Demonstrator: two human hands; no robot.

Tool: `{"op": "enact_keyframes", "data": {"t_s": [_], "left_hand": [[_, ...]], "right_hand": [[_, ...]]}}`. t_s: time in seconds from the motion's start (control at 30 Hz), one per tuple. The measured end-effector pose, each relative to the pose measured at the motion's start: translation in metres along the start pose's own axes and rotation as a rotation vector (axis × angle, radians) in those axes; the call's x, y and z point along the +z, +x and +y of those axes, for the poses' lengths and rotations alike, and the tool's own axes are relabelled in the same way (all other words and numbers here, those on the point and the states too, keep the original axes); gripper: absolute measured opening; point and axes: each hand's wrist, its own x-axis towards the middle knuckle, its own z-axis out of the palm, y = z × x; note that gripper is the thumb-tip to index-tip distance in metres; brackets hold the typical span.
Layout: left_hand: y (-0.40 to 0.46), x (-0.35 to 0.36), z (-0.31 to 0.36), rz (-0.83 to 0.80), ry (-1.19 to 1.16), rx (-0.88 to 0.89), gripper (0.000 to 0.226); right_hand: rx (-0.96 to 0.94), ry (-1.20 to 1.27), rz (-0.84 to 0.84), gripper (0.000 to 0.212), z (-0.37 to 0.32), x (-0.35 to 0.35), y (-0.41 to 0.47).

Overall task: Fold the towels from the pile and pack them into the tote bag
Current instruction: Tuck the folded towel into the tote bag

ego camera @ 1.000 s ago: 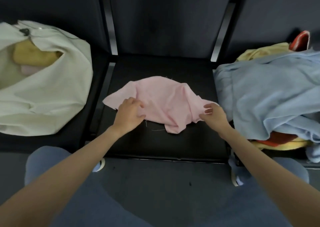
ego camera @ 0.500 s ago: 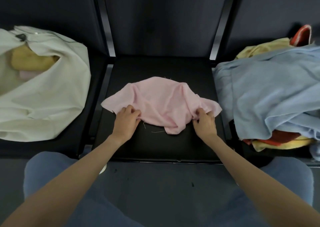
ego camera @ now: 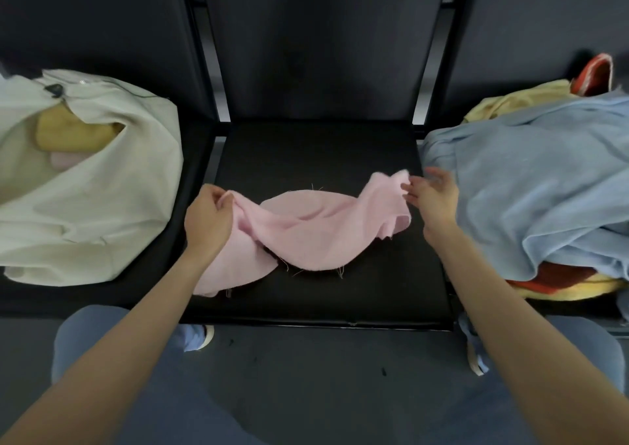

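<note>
A pink towel (ego camera: pixel 306 230) hangs slack between my hands above the middle black seat (ego camera: pixel 340 301). My left hand (ego camera: pixel 206 221) grips its left corner with curled fingers. At the towel's right corner, my right hand (ego camera: pixel 432 199) pinches the cloth, blurred by motion. The cream tote bag (ego camera: pixel 102 206) lies on the left seat with a yellow towel (ego camera: pixel 68 135) and a pink one (ego camera: pixel 63 160) showing inside its opening. The towel pile (ego camera: pixel 531 186) sits on the right seat, a light blue towel on top, with yellow and red-orange towels beneath.
Dark seat backs rise behind all three seats. My knees in blue trousers (ego camera: pixel 102 335) and shoes (ego camera: pixel 476 359) sit below the seat's front edge, over a dark floor.
Both hands have lifted the pink towel's corners off the seat and moved apart, stretching it sideways. The towel lay crumpled on the seat before.
</note>
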Motion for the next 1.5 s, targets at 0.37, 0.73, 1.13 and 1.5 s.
{"op": "enact_keyframes", "data": {"t_s": [0.37,0.73,1.13,1.5], "left_hand": [[-0.046,0.032,-0.042,-0.4,0.358,0.314,0.045],[-0.088,0.074,0.008,-0.213,0.45,0.562,0.047],[-0.074,0.063,0.059,-0.124,0.218,0.437,0.02],[-0.06,-0.028,0.147,-0.13,-0.368,0.238,0.022]], "right_hand": [[-0.708,-1.144,-0.507,0.061,0.09,0.017,-0.066],[-0.731,-0.959,-0.262,0.009,0.072,0.007,-0.036],[-0.99,-0.824,-0.207,0.006,0.038,-0.012,-0.05],[-0.695,-0.579,-0.133,0.026,0.031,-0.039,-0.058]]}}
